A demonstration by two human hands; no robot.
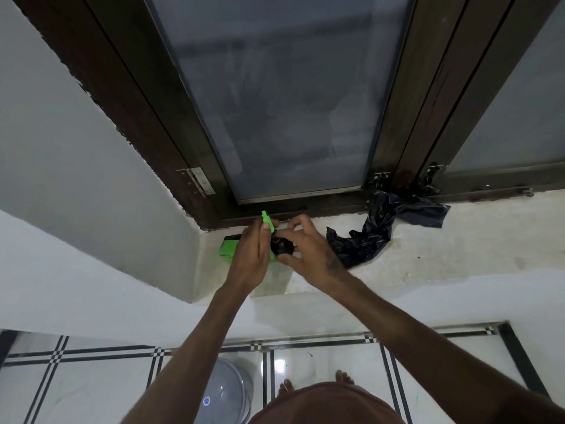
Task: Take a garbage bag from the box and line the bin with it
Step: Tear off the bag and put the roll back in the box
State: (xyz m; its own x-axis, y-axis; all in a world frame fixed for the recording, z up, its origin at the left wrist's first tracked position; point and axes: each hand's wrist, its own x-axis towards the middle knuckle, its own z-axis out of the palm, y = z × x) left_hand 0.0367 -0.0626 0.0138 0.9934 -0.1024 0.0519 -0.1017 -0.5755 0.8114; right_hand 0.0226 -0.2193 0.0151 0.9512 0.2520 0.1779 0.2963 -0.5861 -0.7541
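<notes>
A green garbage-bag box (227,250) lies on the window sill (428,249) near its left corner. My left hand (252,255) holds the box and pinches its raised green end flap (266,222). At the open end shows a black roll of bags (282,246), and my right hand (308,247) grips it with curled fingers. A loose black garbage bag (376,231) lies crumpled on the sill to the right of my hands. The grey bin (223,393) stands on the floor below, partly hidden by my left arm.
A dark-framed window with frosted glass (284,96) rises behind the sill. White walls close in on the left. The floor has white tiles with black lines (330,362). My bare feet (344,376) stand to the right of the bin.
</notes>
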